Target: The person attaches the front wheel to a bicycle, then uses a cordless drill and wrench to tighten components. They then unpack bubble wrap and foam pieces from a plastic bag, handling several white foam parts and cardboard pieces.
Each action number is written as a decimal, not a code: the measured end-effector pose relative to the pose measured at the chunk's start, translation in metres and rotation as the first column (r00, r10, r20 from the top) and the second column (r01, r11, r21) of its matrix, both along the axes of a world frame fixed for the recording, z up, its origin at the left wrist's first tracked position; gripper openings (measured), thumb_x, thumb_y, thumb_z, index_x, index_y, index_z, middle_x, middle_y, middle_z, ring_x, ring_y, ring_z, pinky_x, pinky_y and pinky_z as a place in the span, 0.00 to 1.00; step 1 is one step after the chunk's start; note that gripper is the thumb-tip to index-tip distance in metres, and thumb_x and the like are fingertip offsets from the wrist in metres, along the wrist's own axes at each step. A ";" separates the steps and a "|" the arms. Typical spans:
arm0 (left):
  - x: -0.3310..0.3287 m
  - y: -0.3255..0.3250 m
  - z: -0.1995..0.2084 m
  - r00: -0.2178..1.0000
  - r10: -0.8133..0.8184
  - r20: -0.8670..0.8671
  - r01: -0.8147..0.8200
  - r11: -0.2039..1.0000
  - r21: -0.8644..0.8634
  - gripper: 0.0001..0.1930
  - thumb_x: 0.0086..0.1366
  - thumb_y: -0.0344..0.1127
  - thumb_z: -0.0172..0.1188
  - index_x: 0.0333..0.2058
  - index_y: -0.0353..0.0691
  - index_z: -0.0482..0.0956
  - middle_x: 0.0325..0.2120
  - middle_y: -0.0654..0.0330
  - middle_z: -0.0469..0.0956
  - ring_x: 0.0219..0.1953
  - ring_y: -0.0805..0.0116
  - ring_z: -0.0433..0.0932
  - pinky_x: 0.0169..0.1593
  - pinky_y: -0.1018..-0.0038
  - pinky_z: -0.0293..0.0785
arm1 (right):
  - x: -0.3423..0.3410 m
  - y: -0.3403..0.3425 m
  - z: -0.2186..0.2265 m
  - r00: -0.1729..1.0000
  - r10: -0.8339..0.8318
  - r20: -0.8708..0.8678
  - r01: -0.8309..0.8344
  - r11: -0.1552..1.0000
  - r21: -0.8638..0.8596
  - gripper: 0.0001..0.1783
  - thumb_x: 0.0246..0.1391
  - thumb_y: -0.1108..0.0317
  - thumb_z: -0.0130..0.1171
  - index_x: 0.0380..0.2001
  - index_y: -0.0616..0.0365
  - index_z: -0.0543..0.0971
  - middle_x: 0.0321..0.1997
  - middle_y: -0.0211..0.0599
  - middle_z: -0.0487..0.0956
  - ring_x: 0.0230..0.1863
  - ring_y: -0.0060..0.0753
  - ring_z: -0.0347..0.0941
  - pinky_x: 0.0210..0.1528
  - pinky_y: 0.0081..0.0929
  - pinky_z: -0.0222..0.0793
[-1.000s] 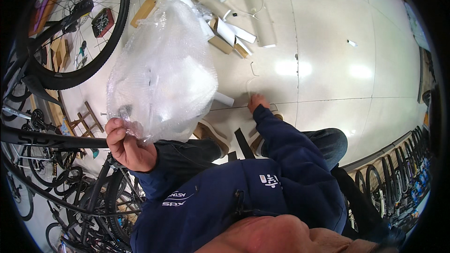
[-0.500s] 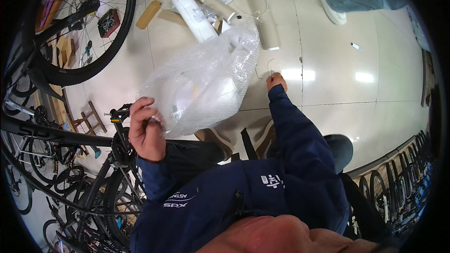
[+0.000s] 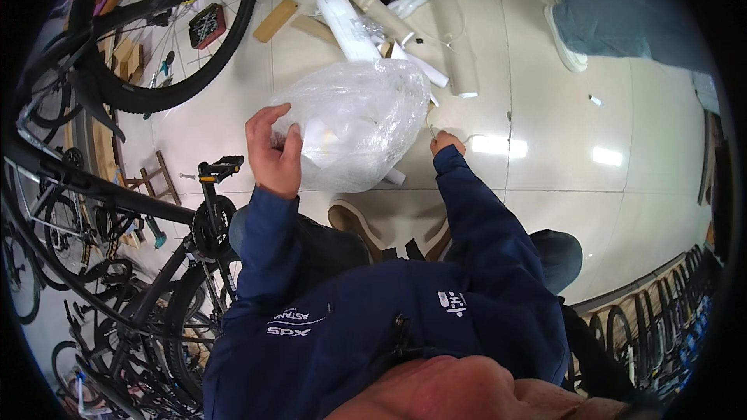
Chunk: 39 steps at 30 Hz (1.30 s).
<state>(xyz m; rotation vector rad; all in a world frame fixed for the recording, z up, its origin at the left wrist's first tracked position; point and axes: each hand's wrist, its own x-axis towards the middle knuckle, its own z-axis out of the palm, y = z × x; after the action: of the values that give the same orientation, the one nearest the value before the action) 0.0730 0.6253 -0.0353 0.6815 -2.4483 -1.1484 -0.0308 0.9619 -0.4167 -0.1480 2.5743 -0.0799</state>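
A large crumpled sheet of clear bubble wrap [image 3: 366, 128] lies bunched on the tiled floor in front of my feet, with white pieces showing dimly through it. At its left edge is my left hand [image 3: 274, 157], thumb and fingers spread apart, with no wrap gripped between them. To the right of the wrap, my right hand [image 3: 447, 143] is closed around a thin pale strip [image 3: 431, 123] that sticks out past the fingers. Whether the strip is a cable tie or string I cannot tell.
Beyond the wrap lie cardboard tubes [image 3: 453, 39], a white foam roll [image 3: 347, 27] and a brown cardboard piece [image 3: 275, 21]. A bicycle with a large wheel [image 3: 241, 39] and a pedal [image 3: 222, 169] stands at left. Another person's shoe [image 3: 566, 43] is far right.
My left hand has let go of the bubble wrap and opened. The wrap has settled into a rounder heap. My right hand has shifted slightly left and nearer.
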 end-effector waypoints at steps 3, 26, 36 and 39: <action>-0.008 -0.006 -0.008 0.998 0.040 -0.052 -0.041 0.999 -0.025 0.27 0.61 0.24 0.66 0.60 0.44 0.77 0.61 0.52 0.70 0.53 0.62 0.75 0.42 0.74 0.76 | -0.053 0.006 0.042 0.974 -0.175 0.143 0.163 0.982 0.094 0.25 0.57 0.46 0.59 0.49 0.51 0.83 0.53 0.44 0.85 0.52 0.57 0.83 0.55 0.50 0.79; 0.005 -0.055 -0.027 0.986 0.169 0.014 -0.162 0.911 0.379 0.11 0.73 0.37 0.63 0.43 0.33 0.83 0.31 0.68 0.80 0.32 0.81 0.72 0.39 0.80 0.71 | 0.008 -0.245 0.174 0.832 0.530 -0.167 -0.548 0.733 -0.403 0.11 0.59 0.66 0.56 0.41 0.57 0.82 0.42 0.47 0.85 0.44 0.53 0.84 0.46 0.42 0.81; -0.019 -0.029 -0.040 0.999 0.000 -0.039 0.013 0.944 0.328 0.11 0.74 0.38 0.63 0.43 0.35 0.82 0.28 0.69 0.77 0.32 0.80 0.72 0.39 0.79 0.72 | -0.027 -0.155 0.221 0.759 0.640 -0.118 -0.651 0.749 -0.127 0.11 0.59 0.69 0.57 0.35 0.61 0.87 0.39 0.52 0.87 0.44 0.55 0.85 0.43 0.46 0.81; -0.029 -0.028 -0.048 0.999 0.041 -0.011 -0.035 0.945 0.326 0.12 0.71 0.40 0.65 0.41 0.36 0.82 0.27 0.58 0.82 0.29 0.71 0.77 0.39 0.72 0.76 | -0.035 -0.120 0.278 0.680 0.724 -0.114 -0.728 0.649 -0.220 0.11 0.58 0.67 0.59 0.41 0.54 0.86 0.38 0.47 0.86 0.42 0.57 0.84 0.46 0.48 0.80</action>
<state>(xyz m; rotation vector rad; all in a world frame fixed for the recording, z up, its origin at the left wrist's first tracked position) 0.0443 0.5975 -0.0834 0.8024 -2.2402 -1.5557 -0.0655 0.8418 -0.1391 -1.2757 2.3073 -0.0963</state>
